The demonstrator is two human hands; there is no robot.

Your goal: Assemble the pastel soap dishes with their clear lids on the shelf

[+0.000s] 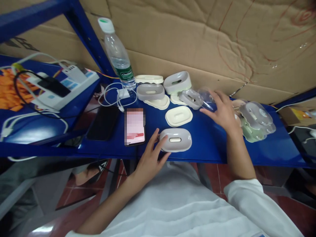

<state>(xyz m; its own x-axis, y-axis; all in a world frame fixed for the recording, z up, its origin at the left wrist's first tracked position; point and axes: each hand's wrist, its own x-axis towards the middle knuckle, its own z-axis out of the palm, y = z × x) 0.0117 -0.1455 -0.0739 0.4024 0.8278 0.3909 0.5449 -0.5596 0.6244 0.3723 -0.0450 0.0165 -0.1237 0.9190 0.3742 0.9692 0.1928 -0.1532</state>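
Observation:
A grey oval soap dish [183, 144] with a slot in its base lies near the table's front edge. My left hand [150, 158] is at its left end, fingers spread and touching the rim. Farther back on the right, my right hand [223, 110] has its thumb and fingers apart beside a clear plastic cover [206, 99]; whether it grips the cover is hard to see. A smaller grey slotted piece [191, 98] lies against that cover. Between the hands and the back row sits a cream oval tray [178, 116].
Behind stand more grey dishes [150, 92] and cream pieces [149, 79], near a water bottle [120, 61]. A lit phone [135, 126] and a dark phone [103, 123] lie left, by a power strip [66, 90]. Scalloped clear covers [255, 115] are piled right. Cardboard [185, 39] backs the blue table.

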